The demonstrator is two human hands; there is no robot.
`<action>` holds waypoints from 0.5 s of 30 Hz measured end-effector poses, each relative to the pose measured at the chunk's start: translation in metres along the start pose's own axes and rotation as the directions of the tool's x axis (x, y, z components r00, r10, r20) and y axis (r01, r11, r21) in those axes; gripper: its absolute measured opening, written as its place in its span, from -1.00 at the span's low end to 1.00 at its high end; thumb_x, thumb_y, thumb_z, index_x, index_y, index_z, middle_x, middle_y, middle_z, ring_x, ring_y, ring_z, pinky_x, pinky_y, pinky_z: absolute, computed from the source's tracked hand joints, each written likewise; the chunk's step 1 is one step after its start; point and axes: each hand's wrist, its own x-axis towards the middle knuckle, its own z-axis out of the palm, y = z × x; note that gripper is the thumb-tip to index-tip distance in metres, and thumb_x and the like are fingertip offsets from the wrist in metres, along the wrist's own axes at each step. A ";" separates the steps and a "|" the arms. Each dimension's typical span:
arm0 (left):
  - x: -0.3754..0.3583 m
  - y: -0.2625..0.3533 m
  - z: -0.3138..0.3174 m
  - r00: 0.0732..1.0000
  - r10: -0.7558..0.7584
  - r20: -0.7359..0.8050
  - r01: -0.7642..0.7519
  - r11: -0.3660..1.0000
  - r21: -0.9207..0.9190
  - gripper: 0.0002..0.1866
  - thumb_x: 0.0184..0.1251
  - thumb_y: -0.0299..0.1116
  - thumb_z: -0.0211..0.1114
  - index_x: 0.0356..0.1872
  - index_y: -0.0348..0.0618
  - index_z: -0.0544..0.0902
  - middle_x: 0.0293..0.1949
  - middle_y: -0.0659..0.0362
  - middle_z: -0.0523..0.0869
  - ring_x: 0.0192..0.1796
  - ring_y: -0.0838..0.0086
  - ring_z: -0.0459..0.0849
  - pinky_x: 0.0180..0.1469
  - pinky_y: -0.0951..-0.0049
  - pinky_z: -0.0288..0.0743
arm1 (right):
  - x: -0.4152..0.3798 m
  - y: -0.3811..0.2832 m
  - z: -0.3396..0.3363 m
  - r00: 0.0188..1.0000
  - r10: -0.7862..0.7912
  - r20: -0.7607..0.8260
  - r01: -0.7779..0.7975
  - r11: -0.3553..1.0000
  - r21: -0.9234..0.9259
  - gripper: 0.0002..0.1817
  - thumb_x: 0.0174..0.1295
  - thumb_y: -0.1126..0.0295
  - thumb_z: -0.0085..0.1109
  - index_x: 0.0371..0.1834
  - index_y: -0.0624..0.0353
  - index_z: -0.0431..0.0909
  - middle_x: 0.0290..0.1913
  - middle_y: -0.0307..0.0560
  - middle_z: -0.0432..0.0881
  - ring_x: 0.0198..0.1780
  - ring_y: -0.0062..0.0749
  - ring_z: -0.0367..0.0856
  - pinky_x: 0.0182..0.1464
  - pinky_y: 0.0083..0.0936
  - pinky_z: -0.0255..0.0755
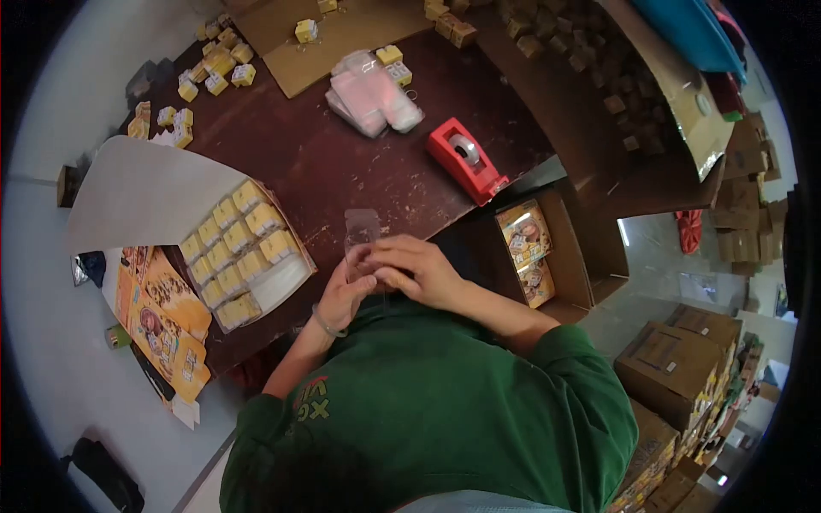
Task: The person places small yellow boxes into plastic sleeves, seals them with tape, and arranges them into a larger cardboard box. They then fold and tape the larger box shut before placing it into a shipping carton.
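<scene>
A clear plastic box [362, 224] with an upright flap is between my hands, close in front of my body. My left hand [345, 295] is closed around its lower side, thumb pointing toward the right hand. Over its right side my right hand [419, 269] is closed, with the fingers curled across the top. The fingers hide most of the box, and I cannot see whether anything is inside. Left of my hands lies an open display box [301, 272] holding rows of small yellow packs [248, 261], with its white lid [154, 184] folded back.
A red tape dispenser [466, 162] stands at the table's right edge. A stack of clear plastic sleeves [368, 94] lies farther back. Loose yellow pieces [214, 64] are scattered at the back left. An open carton [564, 231] stands at the right, and orange printed cardboard [162, 329] at the left.
</scene>
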 end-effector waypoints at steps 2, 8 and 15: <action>-0.008 -0.012 0.006 1.000 0.013 -0.023 -0.012 1.000 0.020 -0.26 0.36 -0.05 0.32 0.40 -0.21 0.23 0.23 0.05 0.49 0.24 0.31 0.54 0.27 0.18 0.47 | -0.001 -0.005 -0.005 0.983 0.095 0.155 -0.115 0.985 0.129 -0.83 0.27 0.42 0.26 -0.12 0.21 0.67 -0.04 0.03 0.66 -0.09 -0.06 0.65 -0.05 -0.29 0.55; -0.008 -0.012 0.001 0.976 -0.196 -0.099 0.170 0.959 -0.225 -0.41 0.51 -0.04 0.06 0.37 -0.24 0.31 0.18 0.07 0.56 0.21 0.27 0.58 0.33 0.19 0.40 | -0.016 0.000 0.003 0.972 0.165 0.166 -0.198 0.959 0.205 -0.87 0.25 0.50 0.28 -0.17 0.28 0.65 -0.10 -0.05 0.66 -0.17 -0.31 0.66 -0.16 -0.45 0.54; -0.009 -0.014 0.002 0.950 -0.247 -0.189 0.198 0.949 -0.246 -0.67 0.48 -0.39 0.07 0.18 -0.25 0.50 0.04 0.08 0.65 0.11 0.33 0.66 0.24 0.22 0.50 | 0.007 0.009 0.019 0.946 0.229 0.229 -0.275 0.942 0.195 -0.70 0.43 0.29 0.08 0.02 0.27 0.67 0.02 0.01 0.71 -0.02 -0.27 0.60 0.11 -0.39 0.45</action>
